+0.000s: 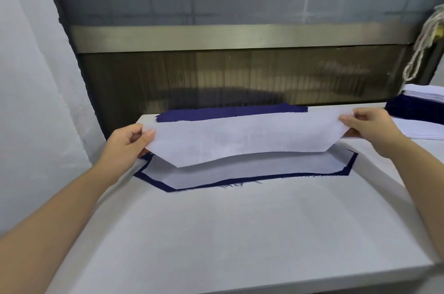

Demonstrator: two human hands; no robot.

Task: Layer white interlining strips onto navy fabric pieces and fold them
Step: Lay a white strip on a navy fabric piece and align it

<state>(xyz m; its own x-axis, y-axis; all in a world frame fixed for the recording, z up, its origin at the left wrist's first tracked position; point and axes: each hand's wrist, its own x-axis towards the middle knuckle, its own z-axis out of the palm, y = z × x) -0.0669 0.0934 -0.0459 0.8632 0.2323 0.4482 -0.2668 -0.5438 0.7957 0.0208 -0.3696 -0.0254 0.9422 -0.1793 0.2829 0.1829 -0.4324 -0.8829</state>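
Observation:
A long white interlining strip is stretched flat in the air above the table. My left hand pinches its left end and my right hand pinches its right end. Below it on the table lies a navy fabric piece with another white interlining strip laid on it, so only a navy border shows. A second navy piece lies farther back at the table's far edge, bare on top and partly hidden by the held strip.
A white padded table fills the foreground. At the right edge sits a stack of navy pieces with white strips above and below it. A dark machine opening runs behind the table. A white cord hangs at right.

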